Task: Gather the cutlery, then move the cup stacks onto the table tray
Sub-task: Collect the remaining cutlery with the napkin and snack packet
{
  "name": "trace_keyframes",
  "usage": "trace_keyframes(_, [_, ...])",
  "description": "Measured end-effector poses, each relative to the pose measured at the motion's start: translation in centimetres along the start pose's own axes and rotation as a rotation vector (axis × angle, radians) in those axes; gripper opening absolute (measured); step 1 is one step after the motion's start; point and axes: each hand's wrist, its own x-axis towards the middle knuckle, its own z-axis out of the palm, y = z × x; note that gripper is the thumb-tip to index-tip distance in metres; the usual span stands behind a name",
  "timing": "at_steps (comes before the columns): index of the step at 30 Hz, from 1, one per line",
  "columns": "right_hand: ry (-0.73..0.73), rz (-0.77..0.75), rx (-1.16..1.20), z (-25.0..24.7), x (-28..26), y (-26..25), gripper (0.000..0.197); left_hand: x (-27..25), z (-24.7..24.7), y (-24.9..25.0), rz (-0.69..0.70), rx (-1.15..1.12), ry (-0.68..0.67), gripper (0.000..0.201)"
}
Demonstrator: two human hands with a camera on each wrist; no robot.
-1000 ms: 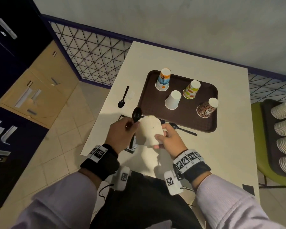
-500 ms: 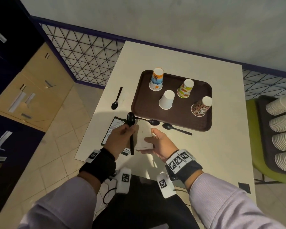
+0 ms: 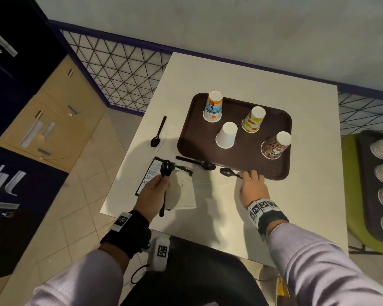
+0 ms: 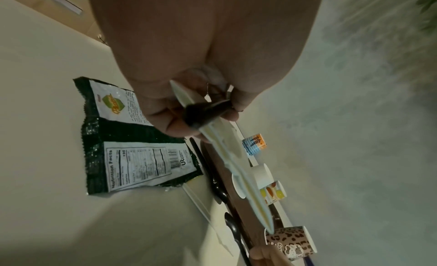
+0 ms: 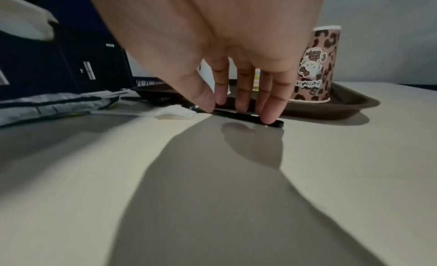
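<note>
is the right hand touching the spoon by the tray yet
Touching. In the right wrist view the right hand has its fingertips down on the black spoon's handle, no gap visible.

Both arms reached forward in pale sleeves, each wrist wrapped in a black band with printed markers. The left hand [image 3: 154,192] was curled closed, fingers and thumb gripping a black spoon [image 3: 165,173] and a folded white napkin [image 3: 182,193] together. The right hand [image 3: 252,186] stretched further forward, palm down, its straight fingertips [image 5: 268,118] pressing on the handle of another black spoon [image 3: 228,172] lying on the bench [image 3: 307,195].
</note>
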Motion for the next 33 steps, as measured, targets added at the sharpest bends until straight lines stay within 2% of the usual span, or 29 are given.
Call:
trace_keyframes(4, [0.014,-0.001,-0.011,0.2,-0.3,0.2,0.044,-0.4,0.3,0.1,-0.02,-0.022,0.035,0.034])
trace_keyframes(10, [-0.097,-0.025,0.03,-0.2,-0.5,0.7,0.041,-0.9,0.9,0.5,-0.055,-0.082,0.025,0.032])
trace_keyframes(12, [-0.09,-0.003,0.128,-0.7,-0.8,0.8,0.04,-1.1,1.1,0.7,-0.058,-0.081,-0.006,0.03])
trace_keyframes(16, [0.132,-0.02,0.568,-2.4,-2.0,-0.4,0.015,-1.1,1.5,1.1,-0.031,-0.076,-0.029,0.024])
trace_keyframes(17, [0.15,-0.022,0.665,-3.2,-2.5,-1.2,0.011,-1.1,1.7,1.1,-0.023,-0.067,-0.036,0.023])
trace_keyframes(20, [0.015,-0.02,0.886,-5.3,-3.7,-4.0,0.007,-1.2,2.4,1.7,0.019,-0.03,-0.054,0.024])
trace_keyframes(23, [-0.193,0.033,0.986,-6.5,-4.4,-6.8,0.017,-1.3,3.6,2.8,0.042,0.001,-0.048,0.034])
trace_keyframes(26, [-0.347,0.106,1.242,-7.2,-5.1,-8.6,0.023,-1.0,4.6,3.6,0.063,0.051,-0.032,0.045])
trace_keyframes(33, [-0.419,0.174,1.363,-8.0,-5.5,-10.1,0.026,-1.0,6.0,4.3,0.226,0.304,-0.052,0.041])
